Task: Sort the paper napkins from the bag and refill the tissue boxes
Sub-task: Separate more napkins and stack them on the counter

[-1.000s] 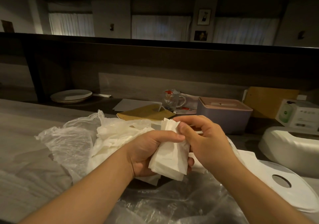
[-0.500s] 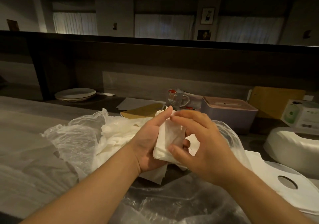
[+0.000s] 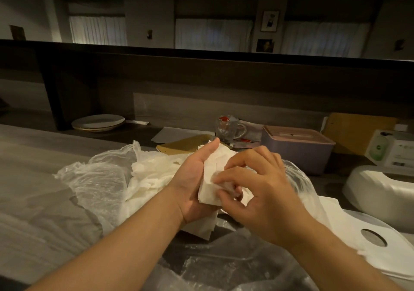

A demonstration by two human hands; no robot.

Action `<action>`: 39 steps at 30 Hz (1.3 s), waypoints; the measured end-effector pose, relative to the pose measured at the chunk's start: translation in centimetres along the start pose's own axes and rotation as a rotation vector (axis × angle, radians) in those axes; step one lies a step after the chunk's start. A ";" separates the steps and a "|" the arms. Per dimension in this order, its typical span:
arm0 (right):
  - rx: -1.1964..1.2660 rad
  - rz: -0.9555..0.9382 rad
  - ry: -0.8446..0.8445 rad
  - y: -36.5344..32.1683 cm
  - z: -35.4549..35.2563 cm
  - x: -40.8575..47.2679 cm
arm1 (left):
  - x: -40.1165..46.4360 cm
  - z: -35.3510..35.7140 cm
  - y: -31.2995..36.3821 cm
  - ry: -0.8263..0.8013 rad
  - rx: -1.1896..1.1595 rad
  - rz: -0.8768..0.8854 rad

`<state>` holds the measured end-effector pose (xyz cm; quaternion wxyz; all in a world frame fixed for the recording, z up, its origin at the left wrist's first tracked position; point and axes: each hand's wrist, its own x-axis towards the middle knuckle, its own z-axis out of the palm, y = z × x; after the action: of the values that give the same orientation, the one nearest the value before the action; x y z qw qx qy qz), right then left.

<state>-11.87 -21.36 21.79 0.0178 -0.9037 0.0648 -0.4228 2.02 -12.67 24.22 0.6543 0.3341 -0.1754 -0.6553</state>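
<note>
A stack of white paper napkins (image 3: 211, 174) lies in the palm of my left hand (image 3: 195, 178), thumb up along its left edge. My right hand (image 3: 259, 192) presses its fingertips onto the front of the stack. Behind and left, a clear plastic bag (image 3: 96, 178) holds loose crumpled napkins (image 3: 152, 174). A purple tissue box with a pink lid (image 3: 298, 149) stands at the back right. A white tissue box body (image 3: 380, 189) and its white lid with a round hole (image 3: 358, 243) lie at the right.
Stacked plates (image 3: 98, 122) rest on the lower shelf at the back left. A glass cup (image 3: 228, 129), papers and a brown envelope (image 3: 183, 145) sit behind my hands. A white carton (image 3: 394, 149) stands far right. A dark raised counter wall runs across the back.
My left thumb lifted off the front of the stack and now stands up along its edge. My right hand moved from the stack's top edge down onto its front.
</note>
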 end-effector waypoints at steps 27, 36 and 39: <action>0.208 0.447 -0.126 0.8 -1.2 1.0 | 0.4 -0.9 0.5 -0.017 -0.034 0.077; -0.136 0.443 -0.722 1.7 -1.3 0.9 | 0.7 -1.0 0.6 0.039 -0.086 0.109; -0.118 0.480 -0.716 1.8 -1.0 0.9 | 0.7 -0.9 0.5 0.059 -0.075 0.117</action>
<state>-12.26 -23.24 22.97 0.0852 -0.9521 0.2871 -0.0620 3.10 -13.18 23.77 0.7085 0.3178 -0.1507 -0.6118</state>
